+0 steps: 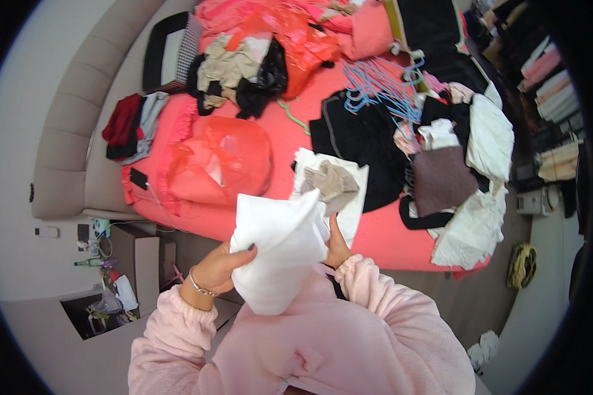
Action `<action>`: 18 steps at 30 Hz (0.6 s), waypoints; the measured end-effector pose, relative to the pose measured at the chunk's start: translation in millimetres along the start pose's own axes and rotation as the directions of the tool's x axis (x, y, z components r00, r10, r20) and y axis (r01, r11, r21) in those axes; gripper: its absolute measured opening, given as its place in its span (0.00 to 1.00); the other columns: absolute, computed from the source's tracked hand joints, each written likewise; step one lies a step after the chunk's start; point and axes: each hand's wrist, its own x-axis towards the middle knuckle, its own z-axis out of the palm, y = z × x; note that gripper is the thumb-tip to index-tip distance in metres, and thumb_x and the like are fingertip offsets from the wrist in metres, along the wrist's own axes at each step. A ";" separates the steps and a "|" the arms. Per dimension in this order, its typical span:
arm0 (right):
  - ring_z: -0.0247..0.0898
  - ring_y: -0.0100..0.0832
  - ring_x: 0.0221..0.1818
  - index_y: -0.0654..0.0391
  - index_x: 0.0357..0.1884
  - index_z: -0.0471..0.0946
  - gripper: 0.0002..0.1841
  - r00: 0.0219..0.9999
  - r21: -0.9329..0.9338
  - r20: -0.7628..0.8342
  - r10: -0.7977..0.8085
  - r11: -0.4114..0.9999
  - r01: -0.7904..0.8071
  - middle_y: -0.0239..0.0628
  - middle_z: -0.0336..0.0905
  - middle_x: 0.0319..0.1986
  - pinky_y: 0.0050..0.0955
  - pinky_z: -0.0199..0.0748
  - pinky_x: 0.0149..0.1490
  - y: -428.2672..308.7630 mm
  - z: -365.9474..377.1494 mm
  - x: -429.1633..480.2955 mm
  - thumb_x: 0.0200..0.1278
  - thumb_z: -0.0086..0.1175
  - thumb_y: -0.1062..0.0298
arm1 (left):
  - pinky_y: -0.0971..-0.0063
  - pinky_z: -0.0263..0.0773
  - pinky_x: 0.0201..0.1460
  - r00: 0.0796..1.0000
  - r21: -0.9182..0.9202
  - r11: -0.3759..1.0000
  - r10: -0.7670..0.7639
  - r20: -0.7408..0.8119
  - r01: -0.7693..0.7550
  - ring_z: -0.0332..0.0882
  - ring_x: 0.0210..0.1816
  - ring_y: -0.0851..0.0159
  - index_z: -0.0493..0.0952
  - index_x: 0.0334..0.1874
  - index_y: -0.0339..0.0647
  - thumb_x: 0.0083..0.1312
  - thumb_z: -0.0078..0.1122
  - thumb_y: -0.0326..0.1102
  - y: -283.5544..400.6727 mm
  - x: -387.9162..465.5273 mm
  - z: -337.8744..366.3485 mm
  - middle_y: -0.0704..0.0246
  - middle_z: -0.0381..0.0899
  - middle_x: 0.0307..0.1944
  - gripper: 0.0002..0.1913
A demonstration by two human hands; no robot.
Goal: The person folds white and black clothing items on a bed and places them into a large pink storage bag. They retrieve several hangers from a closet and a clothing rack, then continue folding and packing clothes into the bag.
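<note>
A folded white garment (276,252) is held up in front of my chest, over the near edge of the bed. My left hand (220,266) grips its left side, the thumb lying on top. At its right side is my right hand (338,244), the thumb pointing up and the other fingers partly hidden behind the cloth. Just beyond, a beige knitted item (330,185) lies on another white cloth (356,197) on the bed. To the right of that cloth spreads a black garment (356,148).
Red plastic bags (227,158) and piled clothes cover parts of the pink bed (291,133). Blue hangers (383,89) lie tangled at the back right, near a folded brown garment (442,180). A black-rimmed box (170,52) stands at the back left. A clothes rack is at far right.
</note>
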 end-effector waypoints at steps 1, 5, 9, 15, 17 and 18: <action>0.56 0.44 0.66 0.45 0.71 0.48 0.43 0.991 -0.055 0.131 -0.017 0.998 0.024 0.43 0.58 0.65 0.50 0.58 0.65 -0.3 6.2 7.2 0.61 0.31 0.27 | 0.63 0.66 0.61 1.000 -0.015 1.000 0.009 0.024 -0.008 0.71 0.58 0.60 0.63 0.64 0.36 0.66 0.52 0.31 4.9 -10.0 -4.7 0.61 0.71 0.58 0.24; 0.67 0.39 0.58 0.55 0.64 0.64 0.33 0.988 0.129 0.089 0.127 0.982 -0.138 0.40 0.69 0.58 0.38 0.67 0.60 12.0 30.6 18.2 0.68 0.38 0.39 | 0.63 0.66 0.61 0.995 -0.097 0.993 0.072 0.063 -0.065 0.71 0.58 0.59 0.61 0.65 0.37 0.67 0.51 0.32 15.7 -31.4 -48.2 0.61 0.71 0.59 0.24; 0.71 0.38 0.53 0.60 0.54 0.73 0.19 0.967 -0.623 0.253 0.036 0.770 0.135 0.39 0.75 0.51 0.33 0.70 0.56 -9.4 104.0 4.9 0.63 0.51 0.64 | 0.66 0.68 0.60 0.993 -0.176 0.977 0.117 -0.029 -0.120 0.72 0.58 0.62 0.64 0.63 0.35 0.68 0.52 0.34 35.6 -39.5 -119.5 0.63 0.71 0.58 0.23; 0.71 0.31 0.51 0.62 0.52 0.73 0.24 0.923 -0.932 0.325 -0.207 0.097 0.350 0.37 0.76 0.49 0.31 0.68 0.55 -1.2 214.5 36.7 0.50 0.62 0.74 | 0.68 0.72 0.56 0.990 -0.229 0.964 -0.120 0.080 0.136 0.76 0.53 0.63 0.66 0.60 0.32 0.67 0.52 0.33 59.5 49.7 -226.3 0.61 0.75 0.54 0.21; 0.71 0.31 0.50 0.60 0.50 0.75 0.23 0.923 -0.944 0.211 -0.323 0.176 0.278 0.37 0.76 0.48 0.31 0.67 0.55 19.1 235.1 54.7 0.49 0.63 0.70 | 0.68 0.73 0.54 0.962 -0.174 0.972 -0.115 0.246 0.161 0.77 0.51 0.62 0.68 0.59 0.33 0.66 0.52 0.33 58.5 116.8 -245.5 0.60 0.76 0.53 0.21; 0.71 0.31 0.50 0.60 0.50 0.75 0.23 0.917 -0.951 0.211 -0.340 0.144 0.272 0.36 0.76 0.47 0.31 0.68 0.54 25.0 237.0 67.5 0.49 0.63 0.70 | 0.68 0.74 0.53 0.943 -0.115 0.979 -0.124 0.310 0.167 0.78 0.50 0.62 0.68 0.59 0.33 0.65 0.52 0.33 62.9 146.6 -252.6 0.60 0.76 0.52 0.20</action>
